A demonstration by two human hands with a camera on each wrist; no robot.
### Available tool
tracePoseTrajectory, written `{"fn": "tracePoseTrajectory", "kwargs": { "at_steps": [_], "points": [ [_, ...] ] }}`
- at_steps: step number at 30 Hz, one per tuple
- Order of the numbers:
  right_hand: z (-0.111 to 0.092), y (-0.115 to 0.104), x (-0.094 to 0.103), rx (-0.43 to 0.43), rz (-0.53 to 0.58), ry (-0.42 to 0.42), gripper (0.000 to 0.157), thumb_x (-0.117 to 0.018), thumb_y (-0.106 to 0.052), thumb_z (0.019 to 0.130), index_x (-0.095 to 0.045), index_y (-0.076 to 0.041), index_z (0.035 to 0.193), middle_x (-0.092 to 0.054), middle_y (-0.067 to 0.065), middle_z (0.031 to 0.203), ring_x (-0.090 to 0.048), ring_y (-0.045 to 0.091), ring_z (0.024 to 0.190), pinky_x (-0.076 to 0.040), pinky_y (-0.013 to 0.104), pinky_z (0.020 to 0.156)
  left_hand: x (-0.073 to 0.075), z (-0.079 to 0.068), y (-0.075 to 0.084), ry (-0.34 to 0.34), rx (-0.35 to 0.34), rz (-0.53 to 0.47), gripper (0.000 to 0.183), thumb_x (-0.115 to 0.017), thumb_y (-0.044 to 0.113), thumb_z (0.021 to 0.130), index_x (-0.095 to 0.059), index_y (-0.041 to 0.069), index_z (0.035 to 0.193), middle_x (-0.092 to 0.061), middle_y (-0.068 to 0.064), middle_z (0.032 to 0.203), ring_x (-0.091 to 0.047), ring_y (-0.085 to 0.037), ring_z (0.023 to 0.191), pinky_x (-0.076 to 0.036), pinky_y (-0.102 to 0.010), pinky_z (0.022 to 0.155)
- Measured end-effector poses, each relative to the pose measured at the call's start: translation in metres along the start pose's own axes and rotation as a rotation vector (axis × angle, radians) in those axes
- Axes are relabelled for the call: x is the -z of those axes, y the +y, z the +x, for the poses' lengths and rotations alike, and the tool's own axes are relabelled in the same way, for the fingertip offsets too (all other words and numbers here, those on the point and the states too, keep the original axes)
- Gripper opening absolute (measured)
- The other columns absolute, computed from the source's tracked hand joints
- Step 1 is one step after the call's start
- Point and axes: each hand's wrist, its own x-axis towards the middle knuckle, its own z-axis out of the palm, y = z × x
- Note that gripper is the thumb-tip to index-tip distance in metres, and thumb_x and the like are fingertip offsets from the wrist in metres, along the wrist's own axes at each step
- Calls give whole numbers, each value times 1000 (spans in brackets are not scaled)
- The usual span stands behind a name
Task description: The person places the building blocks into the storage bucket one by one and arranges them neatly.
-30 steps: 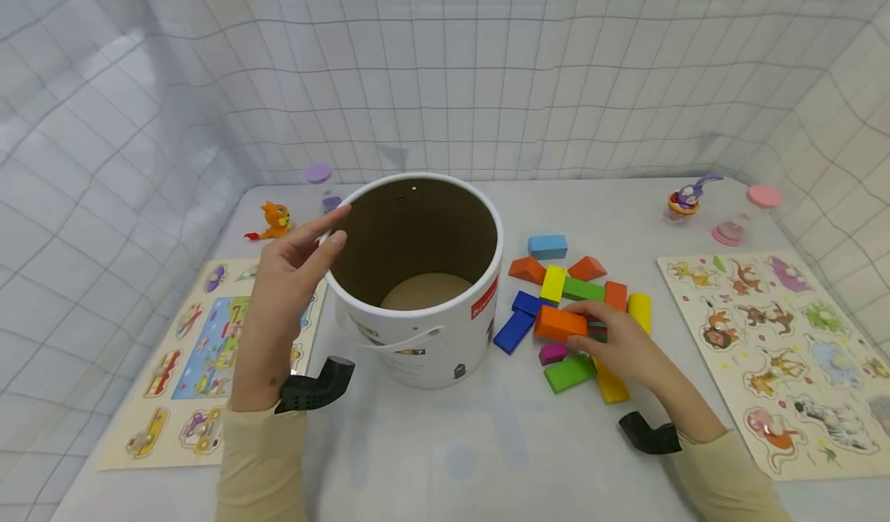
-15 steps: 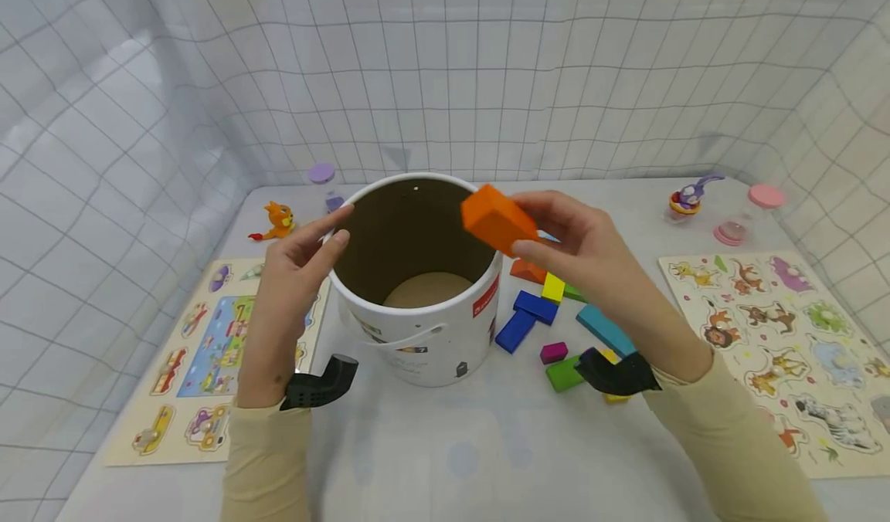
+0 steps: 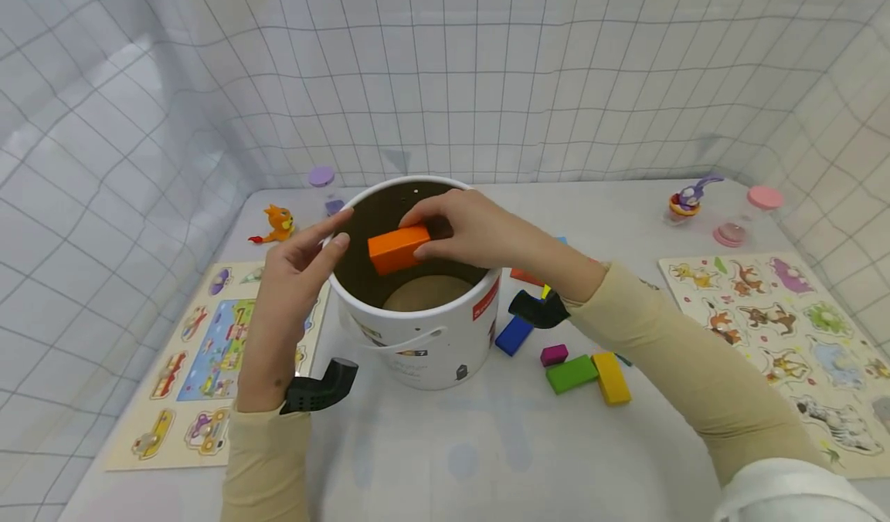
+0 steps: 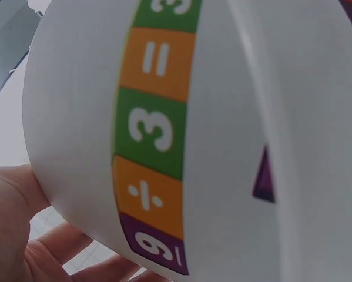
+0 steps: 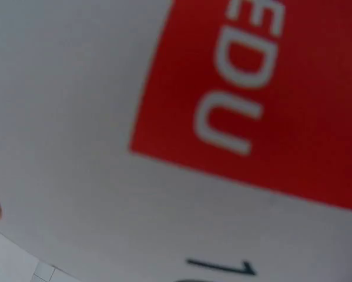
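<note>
A white bucket (image 3: 410, 352) with printed stickers stands upright in the middle of the table. At its left rim, my left hand (image 3: 288, 290) holds on with thumb and fingers; the left wrist view shows the fingers (image 4: 64, 244) at the bucket's edge. My right hand (image 3: 466, 228) pinches an orange block (image 3: 399, 249) between thumb and fingers, over the bucket's mouth and apart from its floor. The right wrist view is filled by the bucket's outer wall (image 5: 76, 117) and a red label, with no hand visible. Several loose blocks lie right of the bucket, including a green block (image 3: 572, 374) and a yellow block (image 3: 612, 379).
Picture puzzle boards lie left (image 3: 153, 398) and right (image 3: 786, 337). An orange toy figure (image 3: 280, 222) and a purple-lidded jar (image 3: 324, 186) stand back left. A purple toy (image 3: 687, 199) and a pink-lidded jar (image 3: 747, 215) stand back right. The right forearm covers some blocks.
My right hand has lifted the orange block from the pile and carried it left over the bucket's mouth. The left hand stays at the rim.
</note>
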Motion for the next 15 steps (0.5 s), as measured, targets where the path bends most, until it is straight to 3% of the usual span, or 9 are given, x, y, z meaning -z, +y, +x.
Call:
{"fn": "tracePoseTrajectory", "kwargs": {
  "at_steps": [5, 11, 15],
  "points": [
    [14, 0, -1, -9, -50, -165, 31, -64, -24, 82, -61, -12, 110, -60, -3, 104, -50, 11, 93, -39, 23, 86, 0, -1, 0, -4, -9, 11, 38, -52, 27, 90, -51, 17, 127, -50, -7, 126, -53, -18, 102, -48, -19, 76],
    [23, -3, -5, -84, -64, -357, 26, -65, -24, 81, -63, -14, 105, -60, -4, 96, -51, 12, 88, -41, 23, 80, 1, -2, 0, 0, -15, -11, 38, -52, 26, 90, -52, 16, 126, -50, -6, 126, -52, -17, 103, -47, -18, 78],
    [27, -5, -6, -120, -51, -430, 26, -65, -23, 82, -63, -13, 106, -60, -5, 96, -52, 10, 90, -42, 22, 80, 3, -3, 1, 2, -10, -7, 38, -52, 26, 90, -52, 17, 126, -49, -5, 127, -49, -17, 105, -47, -17, 78]
  ]
}}
